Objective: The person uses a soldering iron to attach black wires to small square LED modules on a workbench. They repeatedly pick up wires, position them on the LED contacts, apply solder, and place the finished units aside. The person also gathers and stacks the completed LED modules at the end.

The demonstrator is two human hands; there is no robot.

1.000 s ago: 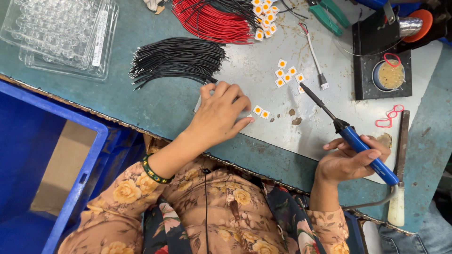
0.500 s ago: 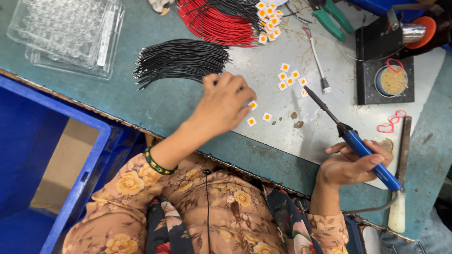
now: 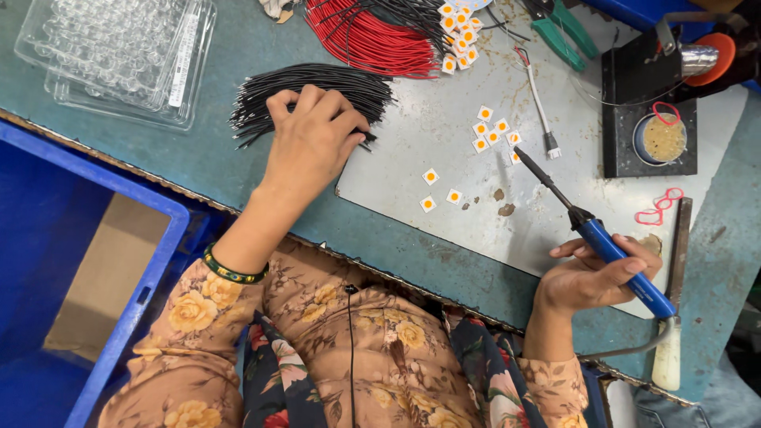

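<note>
— Hands first: left hand (image 3: 311,143) is down on the bundle of black wires (image 3: 317,89), fingers curled onto the strands, and right hand (image 3: 590,277) is clenched around the blue handle of the soldering iron (image 3: 596,234).

— Where's the iron pointing?

— Dark tip angled up and away over the grey metal sheet (image 3: 476,206), near the loose little cluster of small white squares with orange centres (image 3: 491,131). Three more of those squares sit apart, lower on the sheet.

— Take me round the desk (image 3: 198,150), biggest things first.

— Blue crate (image 3: 95,261) down by the left arm, below the desk edge. Clear plastic trays (image 3: 119,55) at the far left corner. Bundle of red wires (image 3: 365,40) just beyond the black ones. Black soldering stand (image 3: 646,103) on the right, with a round tin set in it. Green-handled pliers (image 3: 559,32) at the far edge. Smallest: red rubber bands (image 3: 658,212) beside the stand.
</note>
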